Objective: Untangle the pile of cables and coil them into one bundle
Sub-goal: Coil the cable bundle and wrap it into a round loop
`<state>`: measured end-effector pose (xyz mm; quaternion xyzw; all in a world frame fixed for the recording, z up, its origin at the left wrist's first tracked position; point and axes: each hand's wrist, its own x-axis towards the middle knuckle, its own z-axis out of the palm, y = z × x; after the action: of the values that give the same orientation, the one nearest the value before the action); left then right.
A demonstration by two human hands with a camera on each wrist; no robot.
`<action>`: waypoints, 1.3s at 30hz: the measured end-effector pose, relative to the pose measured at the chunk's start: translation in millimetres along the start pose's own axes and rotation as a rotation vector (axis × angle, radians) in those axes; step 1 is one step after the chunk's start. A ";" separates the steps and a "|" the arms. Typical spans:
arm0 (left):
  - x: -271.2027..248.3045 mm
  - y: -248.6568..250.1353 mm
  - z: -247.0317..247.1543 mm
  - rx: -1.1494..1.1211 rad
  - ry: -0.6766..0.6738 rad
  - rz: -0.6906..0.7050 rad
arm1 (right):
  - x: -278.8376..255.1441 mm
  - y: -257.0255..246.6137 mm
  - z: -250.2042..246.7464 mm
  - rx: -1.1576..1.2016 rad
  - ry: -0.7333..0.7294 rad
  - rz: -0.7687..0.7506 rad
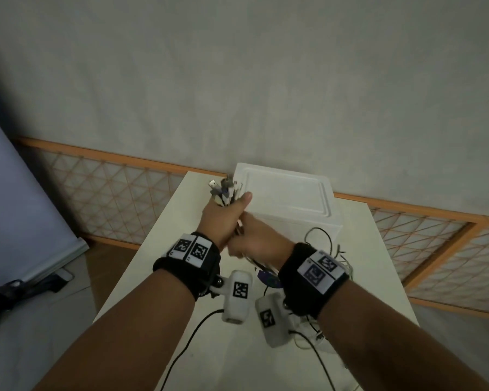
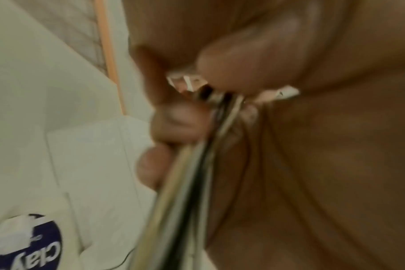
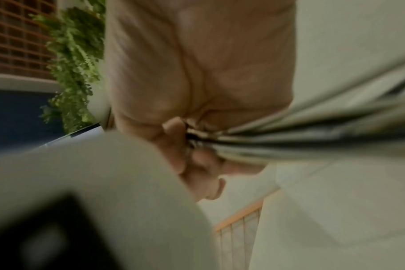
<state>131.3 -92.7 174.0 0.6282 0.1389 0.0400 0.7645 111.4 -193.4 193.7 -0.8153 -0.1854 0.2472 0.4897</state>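
A bunch of white, grey and black cables (image 1: 223, 193) sticks up out of my left hand (image 1: 226, 211), plug ends fanned above the fist. My left hand grips the bunch near those plugs. Just below it my right hand (image 1: 254, 235) is curled round the same strands, which trail down under my right wrist to the table. In the left wrist view the cable strands (image 2: 185, 182) run between curled fingers (image 2: 173, 124). The right wrist view shows the cables (image 3: 312, 135) stretched taut from a closed fist (image 3: 192, 157). Loose cable loops (image 1: 325, 244) lie by the box.
A white lidded box (image 1: 288, 198) stands at the far end of the white table (image 1: 158, 249), close behind my hands. A blue-and-white label (image 1: 268, 279) lies beneath the hands. Black wrist-camera leads (image 1: 192, 331) cross the near table. A wood lattice rail (image 1: 110, 187) runs behind.
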 end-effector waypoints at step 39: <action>6.2 2.6 20.0 -0.198 -0.076 -0.255 | 9.2 13.3 -21.8 -0.903 0.390 0.063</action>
<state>142.8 -109.6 179.0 0.5280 0.1837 -0.0678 0.8264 132.4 -209.8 188.5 -0.9825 -0.1540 -0.0004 0.1051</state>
